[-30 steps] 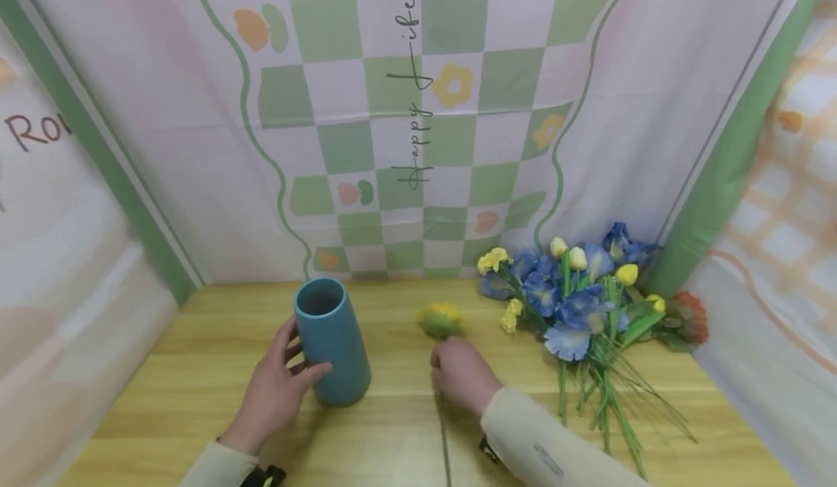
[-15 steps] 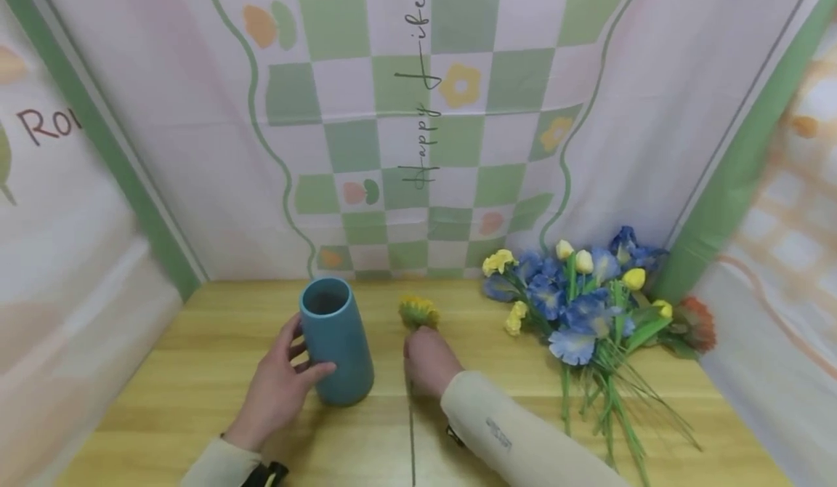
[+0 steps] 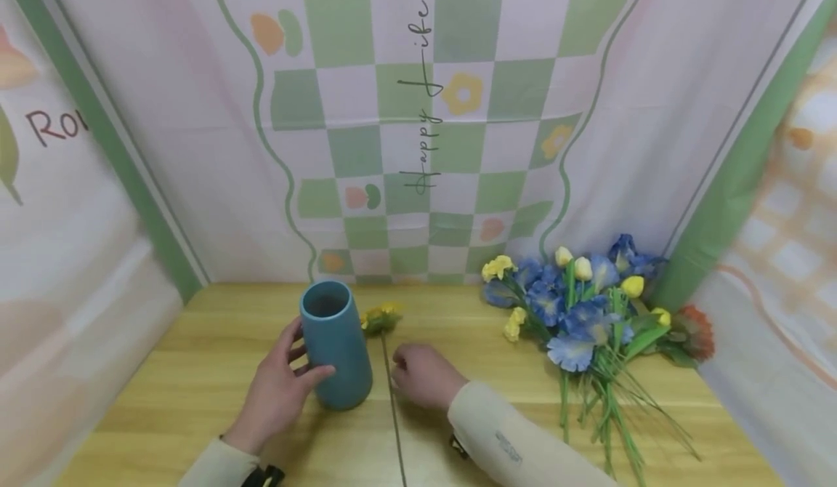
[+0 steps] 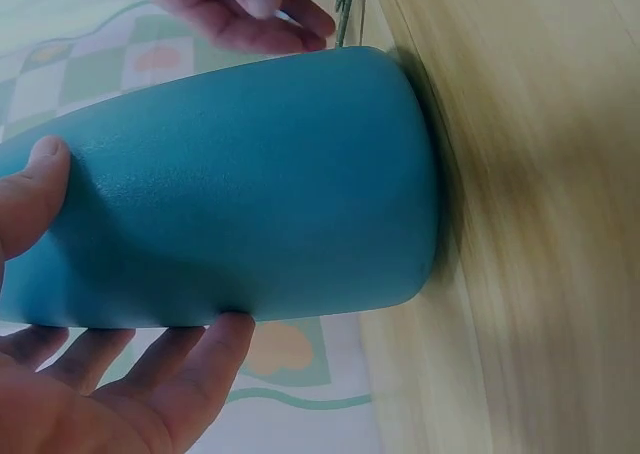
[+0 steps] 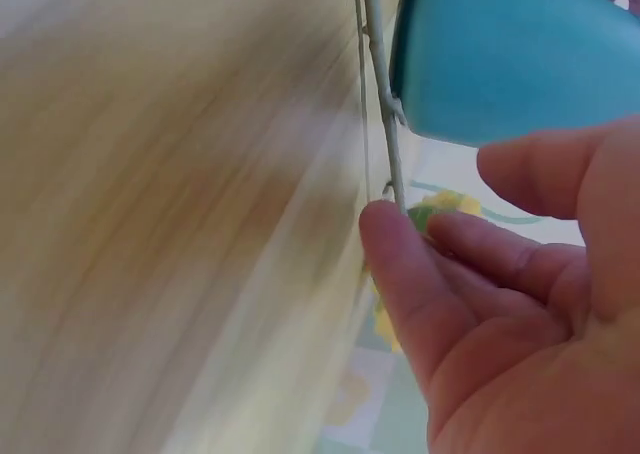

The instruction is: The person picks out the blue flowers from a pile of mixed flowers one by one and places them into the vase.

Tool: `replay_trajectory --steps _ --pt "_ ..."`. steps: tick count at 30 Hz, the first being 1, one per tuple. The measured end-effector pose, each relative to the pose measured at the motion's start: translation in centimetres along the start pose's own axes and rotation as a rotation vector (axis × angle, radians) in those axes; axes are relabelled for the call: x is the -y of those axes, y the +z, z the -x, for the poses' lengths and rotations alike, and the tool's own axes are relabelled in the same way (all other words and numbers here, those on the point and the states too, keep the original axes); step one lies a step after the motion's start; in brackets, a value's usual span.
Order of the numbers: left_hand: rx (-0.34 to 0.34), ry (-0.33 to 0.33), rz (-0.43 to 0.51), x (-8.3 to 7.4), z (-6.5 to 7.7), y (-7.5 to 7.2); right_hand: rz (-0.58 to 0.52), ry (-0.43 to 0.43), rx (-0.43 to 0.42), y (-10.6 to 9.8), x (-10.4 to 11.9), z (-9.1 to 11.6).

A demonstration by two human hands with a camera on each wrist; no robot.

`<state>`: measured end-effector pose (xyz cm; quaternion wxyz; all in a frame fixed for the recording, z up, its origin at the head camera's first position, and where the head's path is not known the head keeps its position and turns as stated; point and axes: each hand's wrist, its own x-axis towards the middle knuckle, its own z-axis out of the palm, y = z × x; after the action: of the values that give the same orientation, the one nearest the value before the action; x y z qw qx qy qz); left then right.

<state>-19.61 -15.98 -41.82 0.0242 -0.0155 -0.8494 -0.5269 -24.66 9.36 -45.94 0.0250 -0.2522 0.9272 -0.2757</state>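
The yellow flower (image 3: 380,319) lies beside the vase (image 3: 343,349) that the left hand (image 3: 277,394) grips, head toward the table (image 3: 189,371)'s back edge, right hand (image 3: 427,376) unclenched near its stem (image 3: 397,429), no bloom yet showing in the vase, the bunch (image 3: 584,318) lying by the right edge.

- We see a smooth teal-blue round vase (image 3: 340,356), upright, mouth open, left of centre on the wood-grain table (image 3: 196,371).
- We see a yellow, green-backed flower (image 3: 382,320), its long thin stem (image 3: 398,436) beside the vase, head toward the back edge.
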Motion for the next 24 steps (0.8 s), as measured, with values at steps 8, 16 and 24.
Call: replay_trajectory --steps 8,16,24 --pt "-0.006 0.001 -0.004 0.0 -0.1 -0.1 0.091 -0.008 0.041 -1.9 -0.8 2.1" --pt "-0.021 0.004 -0.003 0.0 0.1 0.2 0.185 0.053 -0.030 -6.5 -2.1 6.0" --pt "-0.032 0.004 -0.002 0.1 0.3 0.2 0.338 0.157 -0.108 -13.0 -6.0 11.0"
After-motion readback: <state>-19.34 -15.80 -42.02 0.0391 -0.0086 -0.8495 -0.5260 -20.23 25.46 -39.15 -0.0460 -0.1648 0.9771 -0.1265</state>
